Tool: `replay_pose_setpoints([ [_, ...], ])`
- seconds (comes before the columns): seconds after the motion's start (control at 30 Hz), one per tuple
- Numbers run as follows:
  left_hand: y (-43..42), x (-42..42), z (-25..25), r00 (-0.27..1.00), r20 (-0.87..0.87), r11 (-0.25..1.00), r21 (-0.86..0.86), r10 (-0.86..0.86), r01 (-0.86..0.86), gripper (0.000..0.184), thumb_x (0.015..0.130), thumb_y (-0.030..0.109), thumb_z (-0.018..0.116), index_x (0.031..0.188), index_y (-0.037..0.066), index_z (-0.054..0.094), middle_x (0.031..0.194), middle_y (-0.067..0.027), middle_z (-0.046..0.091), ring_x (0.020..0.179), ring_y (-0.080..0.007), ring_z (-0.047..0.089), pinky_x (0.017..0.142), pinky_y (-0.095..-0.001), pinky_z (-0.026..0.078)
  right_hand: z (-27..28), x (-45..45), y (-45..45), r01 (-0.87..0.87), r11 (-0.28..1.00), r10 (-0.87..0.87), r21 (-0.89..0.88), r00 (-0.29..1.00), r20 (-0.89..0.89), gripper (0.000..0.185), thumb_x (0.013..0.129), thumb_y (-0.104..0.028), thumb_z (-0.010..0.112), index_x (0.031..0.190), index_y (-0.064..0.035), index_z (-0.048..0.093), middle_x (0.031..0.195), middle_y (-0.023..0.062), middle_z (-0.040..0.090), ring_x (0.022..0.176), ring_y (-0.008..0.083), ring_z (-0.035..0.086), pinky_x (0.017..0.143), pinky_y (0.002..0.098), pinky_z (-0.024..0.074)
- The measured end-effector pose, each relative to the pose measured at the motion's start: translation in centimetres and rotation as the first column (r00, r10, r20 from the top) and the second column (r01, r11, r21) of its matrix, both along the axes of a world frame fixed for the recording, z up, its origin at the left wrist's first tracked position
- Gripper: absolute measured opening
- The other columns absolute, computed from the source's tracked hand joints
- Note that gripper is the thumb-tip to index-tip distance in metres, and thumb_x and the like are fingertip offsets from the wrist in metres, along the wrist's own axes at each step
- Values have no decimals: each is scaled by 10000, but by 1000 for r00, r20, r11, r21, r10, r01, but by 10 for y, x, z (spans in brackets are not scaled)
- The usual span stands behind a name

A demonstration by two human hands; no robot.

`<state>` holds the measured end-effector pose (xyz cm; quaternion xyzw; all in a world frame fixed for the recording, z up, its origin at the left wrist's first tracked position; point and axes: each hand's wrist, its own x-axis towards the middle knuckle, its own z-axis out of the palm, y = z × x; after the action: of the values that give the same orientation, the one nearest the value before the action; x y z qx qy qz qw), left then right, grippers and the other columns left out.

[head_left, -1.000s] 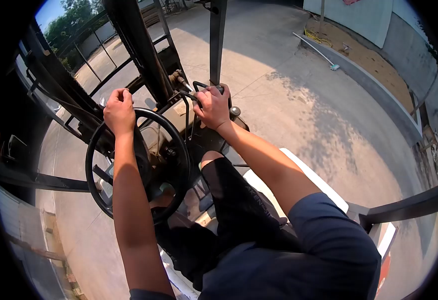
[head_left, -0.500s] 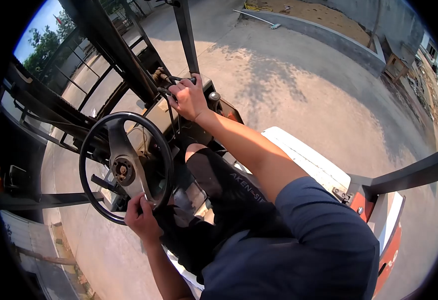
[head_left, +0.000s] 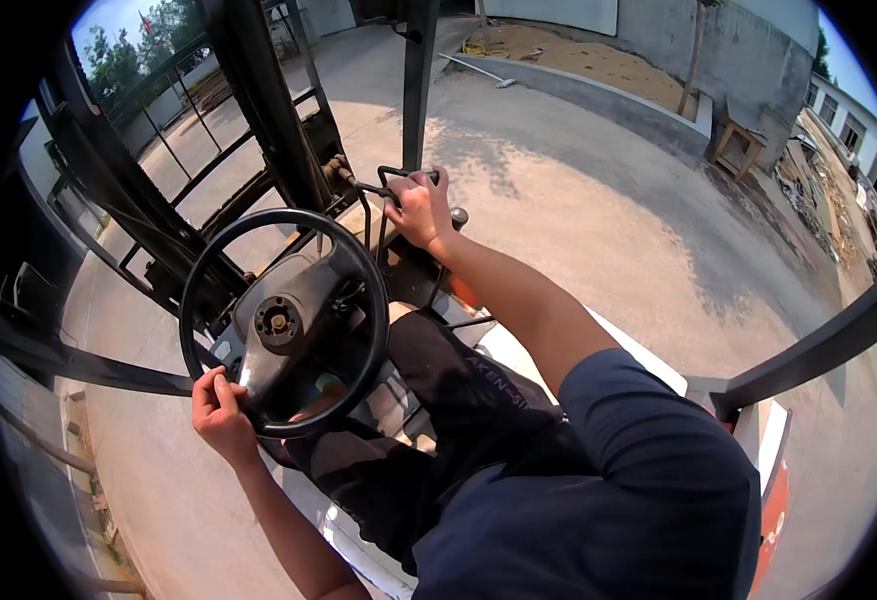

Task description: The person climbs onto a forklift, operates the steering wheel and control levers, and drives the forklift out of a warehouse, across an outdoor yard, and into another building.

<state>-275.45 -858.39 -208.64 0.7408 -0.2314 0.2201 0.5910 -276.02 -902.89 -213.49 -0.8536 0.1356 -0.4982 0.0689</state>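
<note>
A black steering wheel (head_left: 377, 345) with a grey spoke and round hub is in front of my lap. My left hand (head_left: 223, 412) is closed at the wheel's lower left, fingers pinched by the rim where the spoke ends; a knob inside it cannot be made out. Beyond the wheel to the right, my right hand (head_left: 422, 208) is wrapped round the top of the black control levers (head_left: 367, 225). A round-topped knob (head_left: 459, 216) stands just right of that wrist.
The dark forklift mast (head_left: 259, 90) rises ahead on the left, with a post (head_left: 418, 100) beside it. Beyond the concrete ground (head_left: 599, 240) are a low kerb (head_left: 599, 104), a long-handled brush (head_left: 479, 70) and a wooden stand (head_left: 737, 148).
My left hand has gone from the wheel's top to its bottom, then round to the lower left as the spoke turned. My right hand stays on the levers. The surroundings have shifted left.
</note>
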Motion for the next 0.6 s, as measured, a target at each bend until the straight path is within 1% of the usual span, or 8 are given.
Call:
replay_pose_setpoints([
  [0.07, -2, -16, 5, 994, -17, 994, 27, 104, -103, 166, 1047, 106, 575, 1069, 4, 704, 696, 3, 622, 642, -62, 540, 612, -218, 415, 5, 3, 6, -53, 999, 53, 3, 998, 42, 232, 889, -305, 667, 1015, -119, 726, 993, 52, 737, 1129, 267, 634, 1125, 571, 272],
  [0.17, 19, -21, -15, 989, -33, 990, 31, 141, -140, 172, 1051, 135, 587, 1079, 7, 699, 678, 8, 601, 636, -60, 510, 601, -224, 392, -2, 17, 34, -69, 997, 70, -25, 996, 63, 212, 894, -302, 663, 978, -110, 693, 981, 66, 729, 1134, 263, 625, 1161, 565, 254],
  [0.2, 30, -21, -21, 989, -24, 988, 38, 148, -147, 175, 1056, 149, 590, 1074, 11, 696, 669, 11, 588, 637, -57, 503, 605, -218, 387, -3, 23, 54, -71, 997, 71, 38, 997, 4, 207, 893, -293, 655, 972, -105, 689, 995, 77, 728, 1140, 271, 625, 1194, 592, 231],
  [0.27, 35, -3, -32, 995, -71, 996, 69, 67, -62, 167, 1060, 158, 587, 1031, 21, 677, 737, -5, 572, 623, -61, 483, 602, -209, 372, 2, 61, 79, -92, 996, 89, 10, 981, 173, 173, 887, -259, 643, 922, -93, 675, 972, 109, 717, 1177, 285, 617, 1246, 627, 170],
  [0.3, 47, 2, -33, 998, -55, 984, 179, 12, -2, 237, 1067, 201, 545, 1060, 0, 671, 792, -17, 598, 649, -88, 526, 605, -269, 418, 9, 74, 101, -118, 992, 111, 55, 987, 120, 182, 883, -251, 643, 925, -77, 679, 976, 106, 715, 1208, 287, 607, 1256, 632, 150],
  [0.43, -3, 25, -7, 937, -218, 896, 296, -273, 330, 158, 1042, 110, 595, 1025, -25, 676, 705, -10, 561, 612, -78, 481, 570, -239, 362, 20, 104, 111, -69, 998, 68, 3, 983, 169, 239, 889, -290, 641, 948, -64, 690, 964, 129, 710, 1258, 304, 571, 1271, 637, 89],
  [0.5, -15, 34, 1, 935, -217, 878, 336, -279, 340, 150, 1038, 104, 597, 1033, -18, 683, 702, -17, 560, 600, -81, 482, 559, -244, 362, 22, 111, 122, -125, 990, 118, 62, 988, 96, 272, 874, -286, 662, 1022, -59, 691, 1013, 97, 699, 1236, 279, 573, 1268, 624, 103],
  [0.6, -34, 47, 14, 905, -292, 837, 368, -309, 405, 130, 1010, 92, 621, 1045, -14, 688, 699, -27, 583, 595, -92, 514, 559, -256, 384, 25, 117, 128, -167, 979, 157, 120, 983, 93, 260, 856, -286, 690, 983, -60, 692, 1020, 93, 697, 1162, 271, 582, 1233, 591, 190],
])
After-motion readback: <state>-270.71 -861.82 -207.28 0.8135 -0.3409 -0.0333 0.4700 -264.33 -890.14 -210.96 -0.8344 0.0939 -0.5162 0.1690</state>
